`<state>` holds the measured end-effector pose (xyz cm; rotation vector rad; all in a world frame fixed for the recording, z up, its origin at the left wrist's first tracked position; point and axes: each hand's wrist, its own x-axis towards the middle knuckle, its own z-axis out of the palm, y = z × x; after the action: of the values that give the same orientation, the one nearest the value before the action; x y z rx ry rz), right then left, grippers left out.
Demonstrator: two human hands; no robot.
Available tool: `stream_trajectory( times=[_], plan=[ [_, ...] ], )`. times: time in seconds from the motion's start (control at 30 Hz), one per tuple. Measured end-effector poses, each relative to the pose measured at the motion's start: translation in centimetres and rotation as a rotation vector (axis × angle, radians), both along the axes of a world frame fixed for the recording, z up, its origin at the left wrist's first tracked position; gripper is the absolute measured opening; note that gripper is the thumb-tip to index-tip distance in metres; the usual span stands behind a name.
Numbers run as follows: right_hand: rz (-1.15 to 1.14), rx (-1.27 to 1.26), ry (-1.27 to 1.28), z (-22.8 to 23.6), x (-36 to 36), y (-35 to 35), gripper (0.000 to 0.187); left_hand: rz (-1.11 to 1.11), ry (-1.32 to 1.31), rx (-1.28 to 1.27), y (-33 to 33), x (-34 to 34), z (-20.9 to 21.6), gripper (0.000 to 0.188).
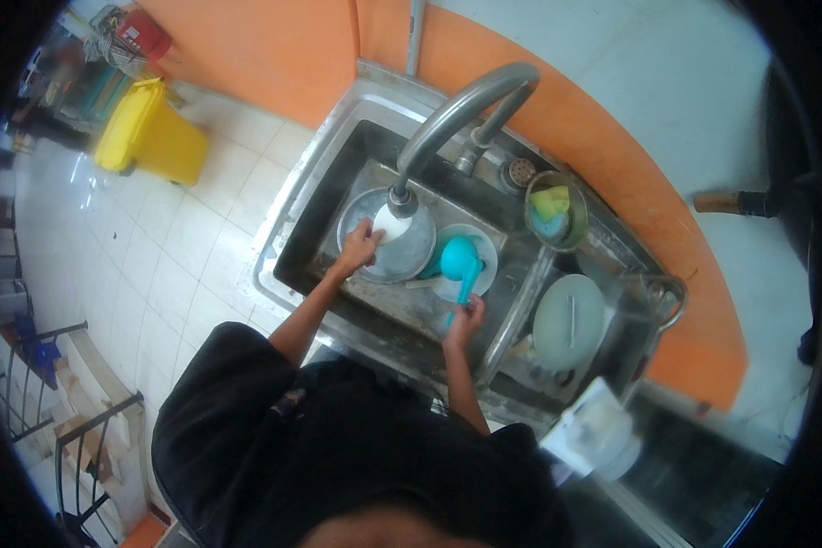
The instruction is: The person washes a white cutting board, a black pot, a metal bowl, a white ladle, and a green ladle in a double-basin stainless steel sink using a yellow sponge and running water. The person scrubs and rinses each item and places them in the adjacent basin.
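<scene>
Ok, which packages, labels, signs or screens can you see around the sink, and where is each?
White package: blurred, boxy, on the dark counter right of the sink, by the person's right arm.
Red container: top left on the floor, behind the yellow bin; boxy, with a pale patch like a label.
No signs or screens show.
</scene>
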<state>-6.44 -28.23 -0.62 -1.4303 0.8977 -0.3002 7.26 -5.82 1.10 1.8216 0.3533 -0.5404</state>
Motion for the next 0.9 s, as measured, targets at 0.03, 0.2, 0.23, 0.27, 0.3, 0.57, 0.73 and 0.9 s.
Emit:
stream_trajectory(
  times=[0.03, 0.2, 0.23, 0.27, 0.3, 0.57, 0.73, 0.9],
  plan=[
    [-0.014, 0.016, -0.006, 0.1, -0.2, 0.0, 0.035, 0.015, 0.013, -0.068, 0.0, -0.1, 0.4, 0.017],
    [0.000, 0.017, 0.027, 0.3, -1.3, -0.1, 0.034, 0.034, 0.065, -0.365, -0.7, -0.3, 1.9, 0.017],
    [0.012, 0.003, 0.021, 0.3, -1.5, -0.1, 0.034, 0.017, 0.042, -0.397, -1.0, 0.0, 1.9, 0.020],
    [-0.006, 0.037, 0.025, 0.3, -1.7, -0.1, 0.033, -0.006, 0.013, -0.436, -1.4, 0.3, 1.9, 0.024],
    [-0.016, 0.060, 0.033, 0.3, -1.8, 0.0, 0.031, -0.028, -0.013, -0.474, -1.7, 0.7, 1.7, 0.027],
    [-0.041, 0.355, 0.011, 0.3, -2.6, 0.3, 0.027, -0.059, 0.120, -0.904, -4.7, 4.4, -0.2, 0.061],
    [0.005, 0.363, 0.014, 0.0, -3.1, 0.2, 0.027, -0.143, 0.504, -1.267, -5.4, 4.1, 0.2, 0.070],
    [-0.051, 0.390, 0.042, -0.4, -3.8, 0.0, 0.025, 0.027, 0.583, -1.337, -5.2, 3.1, 1.2, 0.097]
  ],
)
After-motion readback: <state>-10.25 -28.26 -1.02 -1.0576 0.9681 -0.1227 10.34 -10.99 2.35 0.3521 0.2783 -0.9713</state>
